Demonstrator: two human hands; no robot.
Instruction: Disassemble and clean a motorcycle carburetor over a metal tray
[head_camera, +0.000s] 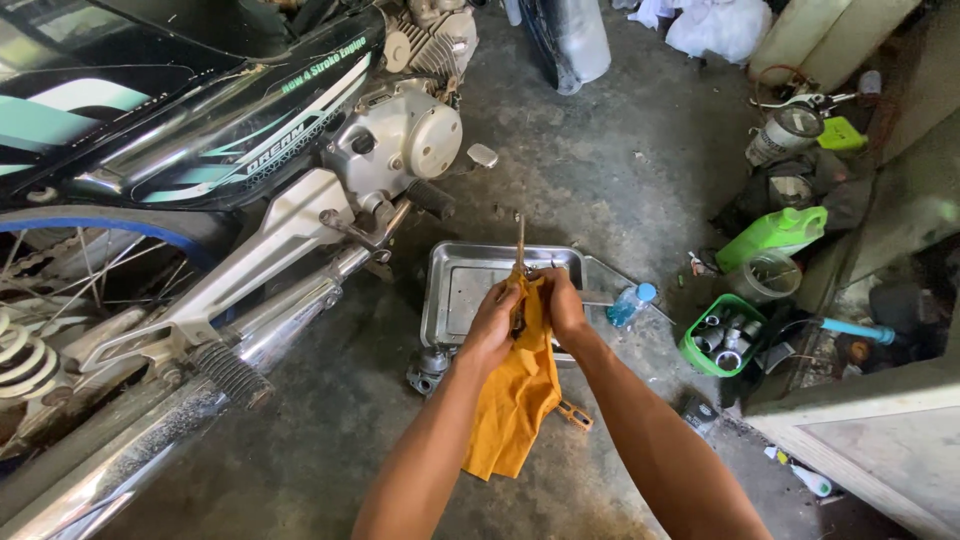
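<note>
Both hands pinch orange cloth.

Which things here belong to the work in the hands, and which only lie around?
In the work:
- left hand
- right hand
- orange cloth
- thin tool

Lying around:
- metal tray
- small bottle
- green basket
- green jug
- motorcycle

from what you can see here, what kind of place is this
Most likely a small motorcycle repair spot or home garage. A motorcycle stands on stained concrete, a metal tray lies on the floor, and a green basket holds sockets, while both hands work an orange rag.
</note>
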